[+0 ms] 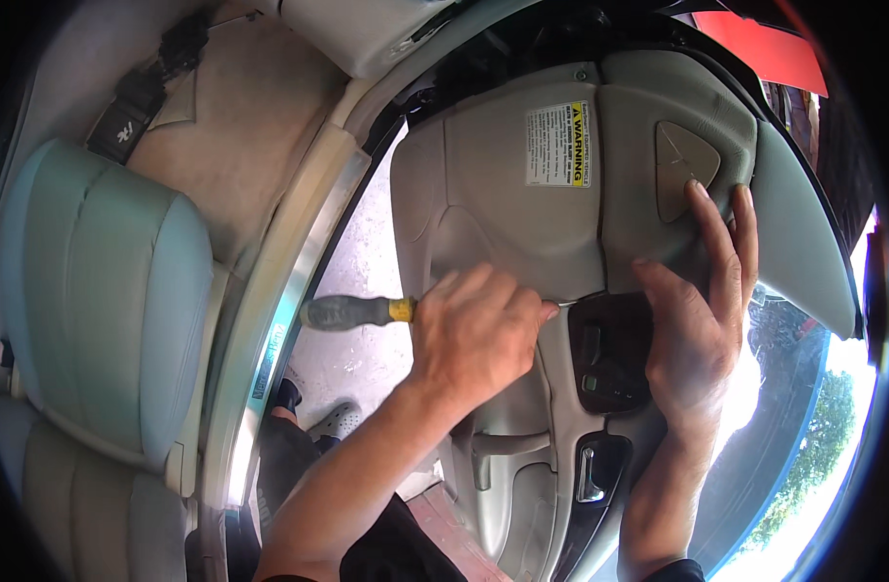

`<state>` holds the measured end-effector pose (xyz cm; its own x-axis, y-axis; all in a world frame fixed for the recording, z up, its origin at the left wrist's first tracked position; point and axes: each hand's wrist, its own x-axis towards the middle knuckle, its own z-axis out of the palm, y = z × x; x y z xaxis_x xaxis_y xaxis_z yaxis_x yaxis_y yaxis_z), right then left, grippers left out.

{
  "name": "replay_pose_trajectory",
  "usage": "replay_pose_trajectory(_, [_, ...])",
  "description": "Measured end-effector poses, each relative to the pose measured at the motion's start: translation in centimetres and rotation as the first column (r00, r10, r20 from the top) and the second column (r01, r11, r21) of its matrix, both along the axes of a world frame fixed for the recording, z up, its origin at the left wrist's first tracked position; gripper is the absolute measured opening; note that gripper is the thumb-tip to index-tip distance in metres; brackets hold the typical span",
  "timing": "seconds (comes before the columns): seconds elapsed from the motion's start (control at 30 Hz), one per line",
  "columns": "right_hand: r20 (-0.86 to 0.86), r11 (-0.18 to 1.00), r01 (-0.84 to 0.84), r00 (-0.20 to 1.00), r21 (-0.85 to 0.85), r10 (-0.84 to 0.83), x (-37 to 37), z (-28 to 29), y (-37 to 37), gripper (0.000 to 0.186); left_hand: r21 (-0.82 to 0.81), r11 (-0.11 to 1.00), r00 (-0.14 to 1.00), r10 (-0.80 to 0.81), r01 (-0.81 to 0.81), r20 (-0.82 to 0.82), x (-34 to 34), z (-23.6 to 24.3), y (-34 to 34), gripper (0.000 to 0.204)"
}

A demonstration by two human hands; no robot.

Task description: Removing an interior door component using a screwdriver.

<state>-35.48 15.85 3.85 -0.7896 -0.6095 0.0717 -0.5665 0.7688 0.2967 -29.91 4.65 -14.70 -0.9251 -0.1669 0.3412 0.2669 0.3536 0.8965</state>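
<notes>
Left hand (478,330) clenches a screwdriver (352,312)
Its handle juts left of the grip; right hand (697,339), spread, touches the door panel (522,242).

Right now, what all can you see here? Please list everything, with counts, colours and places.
door panel: one, beige-grey, centre
label: one, white and yellow, upper panel
triangular cover: one, tan, panel's upper right
switch panel: one, dark, beside the right hand
door handle: one, silver, below the switches
window glass: one, bluish, right
red panel: one, red, top right
seat: one, grey-green, left
pedal: one, dark, upper left
carpet: one, tan, upper left
screwdriver: one, dark grey and yellow, in the left hand
shoe: one clearly visible, grey, lower centre-left
left hand: one, bare, around the screwdriver
right hand: one, bare, fingers by the triangular cover
</notes>
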Motion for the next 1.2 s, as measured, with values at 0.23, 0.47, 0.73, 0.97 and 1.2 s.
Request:
replay_pose_trajectory(0.23, [-0.021, 1.000, -0.030, 0.999, 0.009, 0.030, -0.2, -0.2, 0.3, 0.019, 0.148, 0.980, 0.990, -0.128, 0.135, -0.060, -1.7, -2.2, -0.4, 0.027])
replay_pose_trajectory(0.47, [-0.015, 0.999, -0.039, 0.999, 0.006, 0.039, -0.3, -0.2, 0.4, 0.020, 0.142, 0.981, 0.988, -0.117, 0.131, -0.104, -2.2, -2.7, 0.0, 0.028])
replay_pose_trajectory(0.73, [-0.031, 0.997, -0.067, 0.997, 0.030, 0.068, -0.3, -0.2, 0.5, 0.023, 0.039, 0.999, 0.994, -0.016, 0.020, -0.113, -1.2, -1.6, 0.2, 0.027])
replay_pose_trajectory(0.97, [-0.024, 0.997, -0.077, 0.997, -0.007, 0.077, -0.4, -0.4, 0.7, 0.026, 0.007, 1.000, 0.997, 0.001, 0.000, -0.076, -0.5, -1.6, 0.8, 0.031])
replay_pose_trajectory(1.2, [0.004, 0.998, -0.066, 0.998, -0.021, 0.067, -0.3, 0.0, 0.5, 0.022, -0.099, 0.983, 0.983, 0.164, -0.155, 0.088, 2.4, 1.8, 1.7, 0.029])
